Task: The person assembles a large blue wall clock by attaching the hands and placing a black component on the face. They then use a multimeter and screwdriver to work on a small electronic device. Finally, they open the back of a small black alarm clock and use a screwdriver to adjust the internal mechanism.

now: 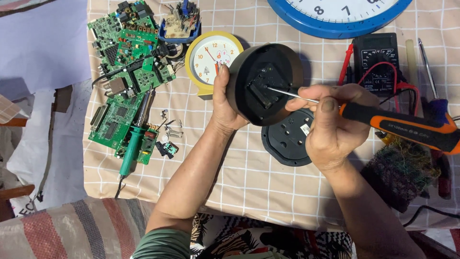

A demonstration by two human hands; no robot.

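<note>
The left hand (224,103) grips the rim of a round black clock body (265,84), tilting its back toward the camera so the square movement housing in the middle faces the tool. The right hand (330,125) is closed around an orange-and-black screwdriver (407,127), whose thin steel shaft reaches across to touch that housing; thumb and forefinger pinch the shaft near the handle, apparently for steadiness. The clock is lifted just above the surface (249,182), which is covered with a beige checked cloth. Below it lies a flat black back cover (287,141), matte plastic. Just beside the left hand stands a small yellow clock (213,57) with a white face. To the left lie green circuit boards (127,72) and a green-handled soldering iron (132,148); a black multimeter (378,60) with red leads sits behind the right hand.
</note>
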